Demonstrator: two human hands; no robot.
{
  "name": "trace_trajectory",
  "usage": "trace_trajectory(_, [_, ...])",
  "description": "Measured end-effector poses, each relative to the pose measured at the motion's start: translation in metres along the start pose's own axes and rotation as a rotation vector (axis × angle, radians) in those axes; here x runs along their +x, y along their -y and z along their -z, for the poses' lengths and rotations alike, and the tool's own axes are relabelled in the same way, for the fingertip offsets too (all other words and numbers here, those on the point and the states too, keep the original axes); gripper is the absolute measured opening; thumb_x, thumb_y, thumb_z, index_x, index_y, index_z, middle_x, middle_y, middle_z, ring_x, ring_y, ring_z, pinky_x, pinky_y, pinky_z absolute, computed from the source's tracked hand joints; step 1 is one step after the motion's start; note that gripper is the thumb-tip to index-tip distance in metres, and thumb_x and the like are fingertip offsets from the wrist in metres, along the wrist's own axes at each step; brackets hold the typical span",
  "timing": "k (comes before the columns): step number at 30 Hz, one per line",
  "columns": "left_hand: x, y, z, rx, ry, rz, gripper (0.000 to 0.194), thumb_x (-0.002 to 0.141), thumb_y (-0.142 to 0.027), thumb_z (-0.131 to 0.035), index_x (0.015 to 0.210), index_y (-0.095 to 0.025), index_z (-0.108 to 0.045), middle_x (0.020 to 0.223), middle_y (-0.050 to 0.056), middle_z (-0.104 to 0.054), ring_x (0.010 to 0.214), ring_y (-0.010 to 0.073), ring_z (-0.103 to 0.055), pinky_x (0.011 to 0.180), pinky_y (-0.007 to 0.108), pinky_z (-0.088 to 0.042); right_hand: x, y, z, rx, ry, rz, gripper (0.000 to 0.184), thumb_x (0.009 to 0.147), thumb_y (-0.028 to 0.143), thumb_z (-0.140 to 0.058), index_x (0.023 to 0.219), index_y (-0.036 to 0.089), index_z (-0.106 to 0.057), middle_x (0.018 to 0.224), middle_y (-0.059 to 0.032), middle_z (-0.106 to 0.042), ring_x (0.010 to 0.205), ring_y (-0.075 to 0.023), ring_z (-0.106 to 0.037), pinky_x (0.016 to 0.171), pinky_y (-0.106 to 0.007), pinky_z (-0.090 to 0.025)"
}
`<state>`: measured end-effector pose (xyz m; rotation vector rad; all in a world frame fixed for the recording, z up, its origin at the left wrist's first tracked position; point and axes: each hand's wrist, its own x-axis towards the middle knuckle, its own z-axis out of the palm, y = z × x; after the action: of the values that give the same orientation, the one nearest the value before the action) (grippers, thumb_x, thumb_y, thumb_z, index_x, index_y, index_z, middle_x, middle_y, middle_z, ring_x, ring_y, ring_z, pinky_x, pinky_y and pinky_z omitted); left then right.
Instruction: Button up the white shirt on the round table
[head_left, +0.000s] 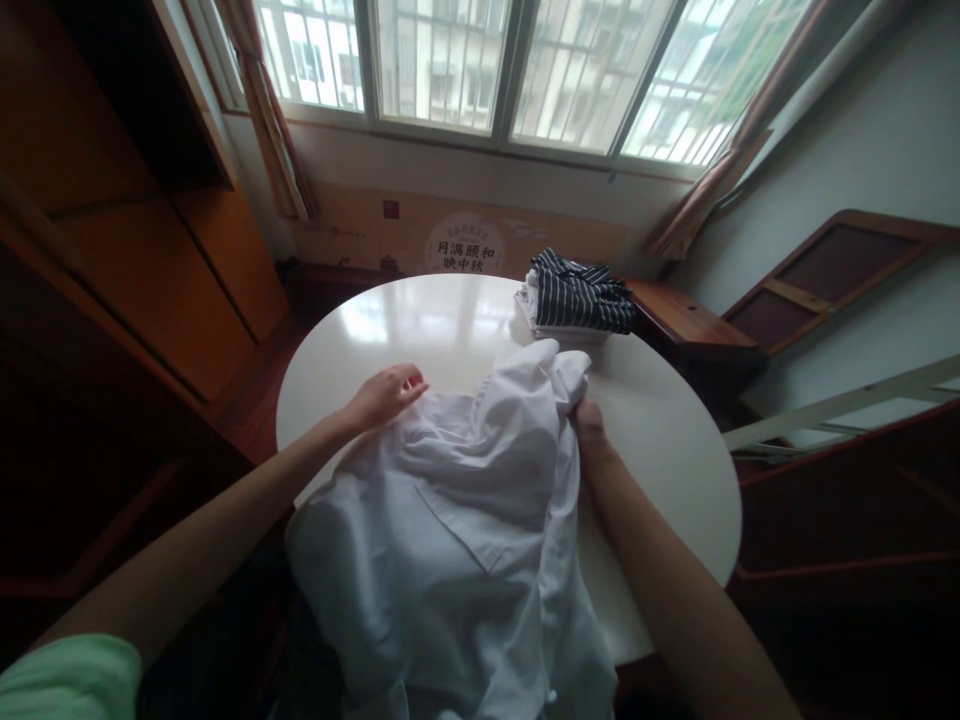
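Observation:
A white shirt [465,500] lies crumpled on the round white table [420,320], its lower part hanging over the near edge. My left hand [386,393] pinches the shirt's left upper edge, fingers closed on the cloth. My right hand [589,425] grips a bunched fold at the shirt's right upper side; its fingers are mostly hidden in the fabric. A chest pocket shows near the shirt's middle.
A folded pile with a dark striped garment [577,292] on top sits at the table's far right. Wooden cabinets [135,250] stand to the left, a barred window [510,70] behind, and a wooden bench [690,320] and frames to the right.

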<state>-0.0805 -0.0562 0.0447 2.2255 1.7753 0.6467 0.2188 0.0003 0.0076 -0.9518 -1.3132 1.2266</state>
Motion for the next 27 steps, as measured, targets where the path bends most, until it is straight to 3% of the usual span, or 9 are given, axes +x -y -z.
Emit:
trace_trajectory(1, [0.003, 0.01, -0.004, 0.044, -0.116, 0.052, 0.03, 0.078, -0.038, -0.044, 0.094, -0.015, -0.056, 0.093, 0.008, -0.06, 0.085, 0.0169, -0.054, 0.078, 0.028, -0.041, -0.002, 0.002, 0.002, 0.055, -0.014, -0.033, 0.046, 0.07, 0.055, -0.038, 0.096, 0.022, -0.057, 0.09, -0.004, -0.066, 0.089, -0.0239, -0.059, 0.081, -0.041, -0.046])
trace_trajectory(2, [0.005, 0.018, -0.01, 0.078, -0.152, 0.101, 0.036, 0.075, -0.038, -0.048, 0.101, -0.013, -0.054, 0.102, 0.011, -0.058, 0.094, 0.019, -0.052, 0.085, 0.03, -0.039, -0.004, 0.004, 0.003, 0.103, -0.032, -0.059, 0.046, 0.07, 0.054, -0.037, 0.097, 0.022, -0.057, 0.093, -0.0037, -0.066, 0.092, -0.0242, -0.058, 0.083, -0.042, -0.045])
trace_trajectory(5, [0.007, 0.022, -0.023, 0.08, -0.091, 0.135, 0.042, 0.073, -0.04, -0.05, 0.107, -0.014, -0.053, 0.114, 0.012, -0.054, 0.108, 0.0217, -0.046, 0.095, 0.034, -0.033, -0.006, 0.012, 0.004, 0.117, -0.076, -0.092, 0.049, 0.069, 0.055, -0.032, 0.094, 0.023, -0.059, 0.092, -0.0041, -0.066, 0.093, -0.0256, -0.058, 0.085, -0.042, -0.045])
trace_trajectory(9, [0.006, -0.011, -0.025, -0.164, 0.098, -0.051, 0.033, 0.08, -0.039, -0.041, 0.097, -0.019, -0.059, 0.112, 0.006, -0.057, 0.11, 0.0202, -0.045, 0.099, 0.036, -0.031, -0.004, 0.021, 0.0, 0.09, -0.116, -0.068, 0.056, 0.07, 0.059, -0.027, 0.095, 0.021, -0.06, 0.086, -0.0056, -0.067, 0.088, -0.0268, -0.06, 0.082, -0.042, -0.046])
trace_trajectory(13, [0.006, -0.051, -0.014, -0.658, 0.261, 0.089, 0.044, 0.08, -0.047, -0.04, 0.108, -0.018, -0.056, 0.116, 0.007, -0.056, 0.104, 0.0197, -0.052, 0.09, 0.031, -0.041, -0.005, 0.032, -0.004, 0.138, -0.141, -0.051, 0.059, 0.073, 0.062, -0.024, 0.099, 0.021, -0.058, 0.092, -0.0053, -0.066, 0.095, -0.026, -0.058, 0.083, -0.04, -0.046])
trace_trajectory(18, [0.003, -0.077, -0.016, -1.075, 0.605, 0.156, 0.044, 0.073, -0.041, -0.056, 0.11, -0.017, -0.055, 0.108, 0.006, -0.061, 0.096, 0.0203, -0.058, 0.083, 0.031, -0.046, -0.014, 0.053, -0.008, 0.246, 0.047, -0.054, 0.068, 0.074, 0.069, -0.019, 0.109, 0.021, -0.052, 0.108, -0.0069, -0.061, 0.097, -0.026, -0.058, 0.077, -0.04, -0.048])
trace_trajectory(21, [-0.001, -0.083, -0.023, -1.148, 0.722, 0.182, 0.047, 0.065, -0.031, -0.067, 0.108, -0.017, -0.056, 0.105, 0.006, -0.063, 0.093, 0.0194, -0.059, 0.081, 0.03, -0.048, -0.013, 0.059, -0.008, 0.305, 0.025, -0.104, 0.053, 0.074, 0.061, -0.033, 0.101, 0.021, -0.056, 0.095, -0.0058, -0.065, 0.087, -0.0247, -0.06, 0.075, -0.039, -0.049])
trace_trajectory(24, [-0.004, -0.084, -0.025, -1.201, 0.683, 0.221, 0.047, 0.062, -0.027, -0.07, 0.106, -0.017, -0.057, 0.099, 0.005, -0.065, 0.086, 0.0172, -0.061, 0.078, 0.028, -0.049, -0.009, 0.058, -0.006, 0.366, -0.075, -0.162, 0.025, 0.069, 0.043, -0.048, 0.079, 0.022, -0.057, 0.069, -0.0012, -0.064, 0.067, -0.0204, -0.06, 0.071, -0.035, -0.049])
trace_trajectory(27, [-0.002, -0.078, -0.023, -1.225, 0.62, 0.282, 0.044, 0.062, -0.029, -0.069, 0.103, -0.016, -0.058, 0.093, 0.005, -0.066, 0.076, 0.0158, -0.063, 0.071, 0.027, -0.051, -0.003, 0.055, 0.001, 0.489, -0.086, -0.169, 0.014, 0.067, 0.035, -0.048, 0.067, 0.022, -0.053, 0.06, 0.0008, -0.06, 0.061, -0.018, -0.057, 0.069, -0.033, -0.048])
